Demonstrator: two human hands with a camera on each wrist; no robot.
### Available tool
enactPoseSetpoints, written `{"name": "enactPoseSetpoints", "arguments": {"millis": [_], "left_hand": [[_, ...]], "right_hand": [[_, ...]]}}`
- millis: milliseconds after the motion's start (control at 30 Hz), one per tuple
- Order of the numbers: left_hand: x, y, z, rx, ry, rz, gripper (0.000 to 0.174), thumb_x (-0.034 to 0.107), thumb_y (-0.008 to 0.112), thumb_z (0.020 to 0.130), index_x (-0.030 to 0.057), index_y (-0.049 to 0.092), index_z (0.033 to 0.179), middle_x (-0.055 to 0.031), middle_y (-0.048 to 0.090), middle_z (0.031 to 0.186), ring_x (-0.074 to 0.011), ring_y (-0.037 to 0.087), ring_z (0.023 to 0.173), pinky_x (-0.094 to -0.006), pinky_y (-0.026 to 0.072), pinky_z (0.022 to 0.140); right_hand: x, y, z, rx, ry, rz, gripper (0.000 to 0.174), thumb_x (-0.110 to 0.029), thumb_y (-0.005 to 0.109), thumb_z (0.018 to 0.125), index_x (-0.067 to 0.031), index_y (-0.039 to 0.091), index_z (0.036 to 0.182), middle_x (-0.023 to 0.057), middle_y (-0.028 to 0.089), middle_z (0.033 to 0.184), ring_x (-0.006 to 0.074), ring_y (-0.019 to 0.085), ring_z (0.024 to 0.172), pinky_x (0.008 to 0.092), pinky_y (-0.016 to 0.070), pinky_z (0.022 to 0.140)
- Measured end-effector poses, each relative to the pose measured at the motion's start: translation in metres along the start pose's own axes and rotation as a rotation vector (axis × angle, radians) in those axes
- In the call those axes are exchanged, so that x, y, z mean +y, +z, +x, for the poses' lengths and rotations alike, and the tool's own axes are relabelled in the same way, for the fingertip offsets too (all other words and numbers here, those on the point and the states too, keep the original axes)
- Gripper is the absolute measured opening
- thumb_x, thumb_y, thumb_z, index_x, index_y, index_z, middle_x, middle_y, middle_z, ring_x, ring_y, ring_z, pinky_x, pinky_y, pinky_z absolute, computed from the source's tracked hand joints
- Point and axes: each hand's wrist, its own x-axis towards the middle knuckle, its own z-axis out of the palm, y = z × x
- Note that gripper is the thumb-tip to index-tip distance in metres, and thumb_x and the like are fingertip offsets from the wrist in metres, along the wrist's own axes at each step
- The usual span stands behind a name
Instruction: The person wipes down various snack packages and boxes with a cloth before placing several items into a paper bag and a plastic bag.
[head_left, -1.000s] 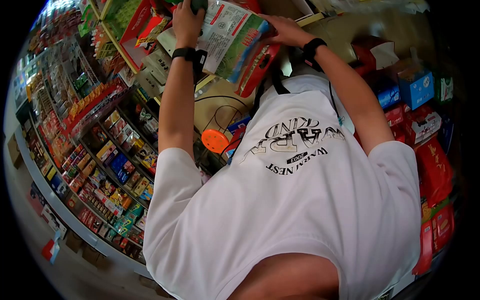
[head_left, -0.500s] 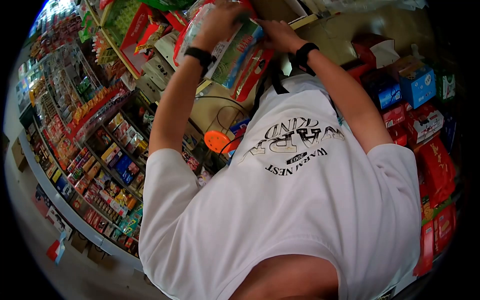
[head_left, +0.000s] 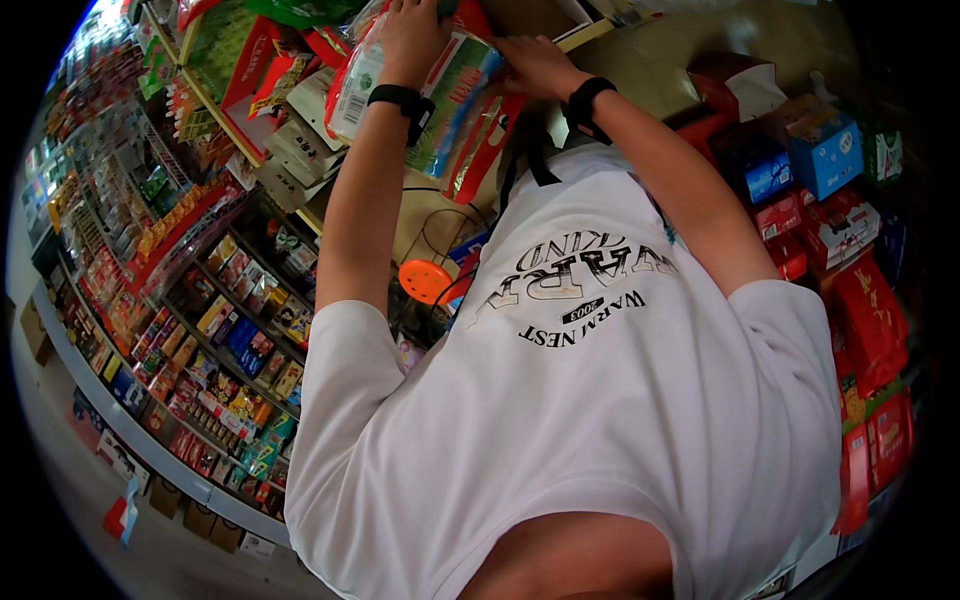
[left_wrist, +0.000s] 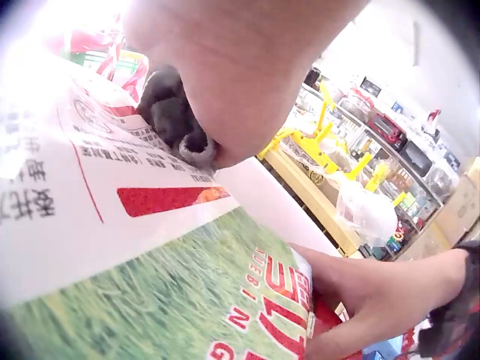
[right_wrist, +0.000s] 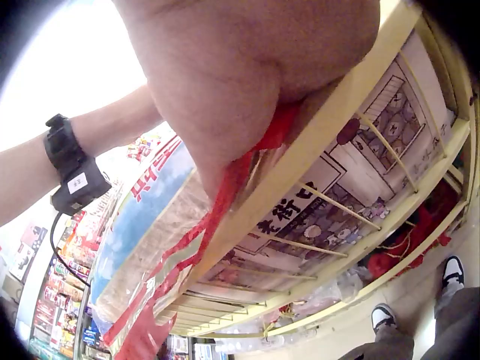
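Note:
In the head view my left hand (head_left: 410, 42) is over the upper part of a large plastic package (head_left: 352, 108) with white, green and red print. In the left wrist view it holds a bunched dark grey cloth (left_wrist: 171, 112) against the printed white face of the package (left_wrist: 112, 289). My right hand (head_left: 540, 68) grips the package's near right edge; its thumb and fingers are at that edge in the left wrist view (left_wrist: 360, 296). Red trim (right_wrist: 184, 259) shows beneath this hand in the right wrist view, by a yellow rack rail (right_wrist: 300, 161); its fingertips are hidden there.
Shelves of small packets (head_left: 220, 350) stand at the left. Boxes, including a blue one (head_left: 828, 160), and red packages (head_left: 870, 325) are stacked at the right. An orange disc (head_left: 425, 282) lies below the package. Shoes (right_wrist: 383, 318) show under the rack.
The left hand swept right across the package, then moved back left. The package has shifted and turned, showing its barcode side. The right hand has moved slightly left, still gripping the edge.

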Motion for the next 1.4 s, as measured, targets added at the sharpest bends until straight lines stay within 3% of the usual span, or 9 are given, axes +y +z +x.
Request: {"name": "enactPoseSetpoints", "arguments": {"millis": [433, 1067, 1167, 1200, 1267, 1300, 1333, 1400], "left_hand": [[-0.008, 0.0, -0.004, -0.016, -0.034, -0.086, 0.039, 0.017, 0.063, 0.083, 0.0097, 0.059, 0.121, -0.0177, 0.064, 0.114, -0.0379, 0.059, 0.108, -0.0476, 0.0454, 0.097], [-0.002, -0.013, -0.005, -0.079, -0.048, -0.059, 0.043, 0.02, 0.063, 0.083, 0.0112, 0.059, 0.124, -0.0158, 0.063, 0.119, -0.036, 0.058, 0.114, -0.0474, 0.0448, 0.098], [-0.001, -0.02, -0.005, 0.001, 0.078, -0.068, 0.036, 0.023, 0.06, 0.089, 0.0087, 0.06, 0.122, -0.0186, 0.066, 0.113, -0.0375, 0.061, 0.108, -0.0495, 0.0473, 0.093], [-0.008, -0.012, -0.004, -0.006, 0.112, -0.072, 0.036, 0.023, 0.06, 0.089, 0.0087, 0.06, 0.122, -0.0186, 0.066, 0.113, -0.0375, 0.061, 0.108, -0.0495, 0.0473, 0.093], [-0.033, 0.019, 0.0, -0.073, 0.039, -0.055, 0.05, 0.023, 0.068, 0.083, 0.0181, 0.057, 0.132, -0.0219, 0.064, 0.116, -0.0419, 0.062, 0.106, -0.049, 0.0509, 0.09], [-0.04, 0.022, 0.001, -0.098, 0.053, -0.091, 0.052, 0.025, 0.067, 0.084, 0.014, 0.054, 0.134, -0.0259, 0.065, 0.109, -0.0444, 0.062, 0.102, -0.0512, 0.0504, 0.087], [-0.051, 0.032, 0.001, -0.123, 0.066, -0.142, 0.049, 0.029, 0.066, 0.083, 0.0148, 0.055, 0.128, -0.0223, 0.063, 0.11, -0.0431, 0.06, 0.105, -0.0522, 0.0491, 0.087], [-0.056, 0.027, 0.002, -0.168, 0.102, -0.177, 0.053, 0.026, 0.068, 0.083, 0.0121, 0.053, 0.132, -0.0251, 0.065, 0.106, -0.0466, 0.06, 0.101, -0.0539, 0.0492, 0.087]], "right_hand": [[-0.005, -0.005, 0.003, -0.111, 0.073, -0.056, 0.077, -0.042, 0.076, 0.081, -0.0153, 0.045, 0.146, 0.0088, 0.063, 0.121, 0.0285, 0.058, 0.114, 0.0423, 0.0417, 0.094], [-0.01, -0.005, -0.001, -0.088, 0.103, -0.072, 0.075, -0.044, 0.074, 0.082, -0.0157, 0.045, 0.145, 0.0082, 0.063, 0.119, 0.028, 0.057, 0.116, 0.0418, 0.0387, 0.095], [-0.002, 0.003, 0.001, 0.059, 0.074, -0.062, 0.071, -0.044, 0.079, 0.077, -0.019, 0.052, 0.138, 0.0076, 0.067, 0.11, 0.0287, 0.061, 0.111, 0.0439, 0.044, 0.092], [0.0, 0.004, 0.004, 0.037, 0.05, -0.037, 0.07, -0.045, 0.08, 0.076, -0.0187, 0.054, 0.135, 0.0086, 0.068, 0.108, 0.0297, 0.064, 0.108, 0.0449, 0.0468, 0.09], [-0.001, 0.0, 0.007, 0.005, 0.049, 0.005, 0.068, -0.047, 0.083, 0.07, -0.0176, 0.059, 0.126, 0.0115, 0.072, 0.104, 0.032, 0.068, 0.1, 0.0467, 0.0528, 0.084], [-0.004, 0.001, 0.008, -0.036, 0.1, -0.043, 0.077, -0.041, 0.085, 0.069, -0.0162, 0.054, 0.135, 0.0114, 0.071, 0.109, 0.0323, 0.068, 0.101, 0.0445, 0.0532, 0.086], [-0.011, -0.011, 0.011, -0.127, 0.135, 0.025, 0.076, -0.044, 0.086, 0.065, -0.016, 0.057, 0.129, 0.0113, 0.072, 0.107, 0.032, 0.068, 0.101, 0.0437, 0.0532, 0.086], [-0.012, -0.003, 0.02, -0.174, 0.215, 0.067, 0.071, -0.043, 0.086, 0.062, -0.0174, 0.061, 0.123, 0.012, 0.072, 0.107, 0.0326, 0.068, 0.101, 0.0436, 0.0529, 0.087]]}}
